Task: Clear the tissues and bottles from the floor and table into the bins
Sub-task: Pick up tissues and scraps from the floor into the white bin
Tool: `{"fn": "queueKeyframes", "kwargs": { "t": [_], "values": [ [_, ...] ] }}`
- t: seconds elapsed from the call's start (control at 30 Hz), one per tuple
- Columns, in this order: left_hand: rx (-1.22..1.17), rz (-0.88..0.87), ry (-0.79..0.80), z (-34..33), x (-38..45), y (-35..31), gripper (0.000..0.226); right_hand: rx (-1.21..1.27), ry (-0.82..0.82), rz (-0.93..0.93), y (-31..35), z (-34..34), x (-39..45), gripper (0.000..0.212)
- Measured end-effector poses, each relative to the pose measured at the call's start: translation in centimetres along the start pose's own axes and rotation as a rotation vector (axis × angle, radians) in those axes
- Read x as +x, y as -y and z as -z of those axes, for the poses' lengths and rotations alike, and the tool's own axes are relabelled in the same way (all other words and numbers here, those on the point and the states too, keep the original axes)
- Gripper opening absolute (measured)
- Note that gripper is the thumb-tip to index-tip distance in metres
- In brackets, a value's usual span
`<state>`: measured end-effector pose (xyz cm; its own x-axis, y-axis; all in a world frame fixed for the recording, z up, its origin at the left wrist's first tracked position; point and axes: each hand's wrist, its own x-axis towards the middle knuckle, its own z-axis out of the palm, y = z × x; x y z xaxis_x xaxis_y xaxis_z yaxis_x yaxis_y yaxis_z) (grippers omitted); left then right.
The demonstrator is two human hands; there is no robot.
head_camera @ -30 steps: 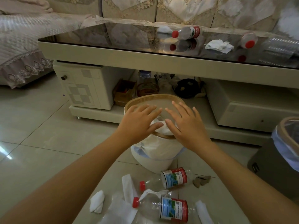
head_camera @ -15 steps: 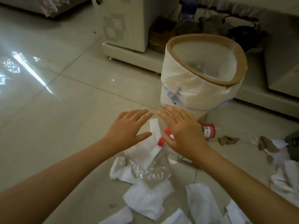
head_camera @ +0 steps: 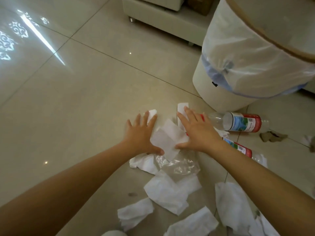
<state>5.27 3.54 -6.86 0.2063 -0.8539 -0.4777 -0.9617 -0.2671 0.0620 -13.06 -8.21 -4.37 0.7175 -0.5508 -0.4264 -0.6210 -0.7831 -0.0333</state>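
Several white tissues (head_camera: 167, 193) lie scattered on the tiled floor, with a crumpled clear plastic bottle (head_camera: 177, 163) among them. My left hand (head_camera: 140, 133) is spread flat over a tissue (head_camera: 152, 114), fingers straight. My right hand (head_camera: 196, 130) is spread flat beside it, over another tissue strip (head_camera: 181, 107) and a bottle's red cap. A flat tissue (head_camera: 166, 139) lies between the two hands. Two clear bottles with red labels, one (head_camera: 238, 122) and a second (head_camera: 240, 149), lie right of my right hand. The white bin (head_camera: 238, 68) with a plastic liner stands beyond them.
A brown crumpled scrap (head_camera: 271, 136) lies on the floor at right. The cream table base (head_camera: 158, 23) runs along the top of the view. Bare tiled floor (head_camera: 68, 99) stretches out to the left.
The view has dropped from the table and bin rim to the floor. Both hands came down from the bin's top to the tissues and now lie spread on them.
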Motion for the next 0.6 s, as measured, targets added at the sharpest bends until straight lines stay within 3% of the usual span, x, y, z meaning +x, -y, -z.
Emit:
{"fn": "queueKeyframes", "kwargs": {
  "t": [0.13, 0.5, 0.6],
  "values": [
    [-0.035, -0.055, -0.125, -0.4, 0.3, -0.8, 0.117, 0.006, 0.06, -0.053, 0.2, -0.3, 1.7, 0.125],
    [-0.106, -0.253, -0.389, 0.1, 0.6, -1.2, 0.03, 0.038, -0.119, -0.004, -0.3, -1.3, 1.0, 0.09],
    [-0.088, -0.268, -0.47, 0.7, 0.7, -0.4, 0.024, 0.039, -0.102, 0.033, -0.6, -1.1, 0.3, 0.088]
  ]
}}
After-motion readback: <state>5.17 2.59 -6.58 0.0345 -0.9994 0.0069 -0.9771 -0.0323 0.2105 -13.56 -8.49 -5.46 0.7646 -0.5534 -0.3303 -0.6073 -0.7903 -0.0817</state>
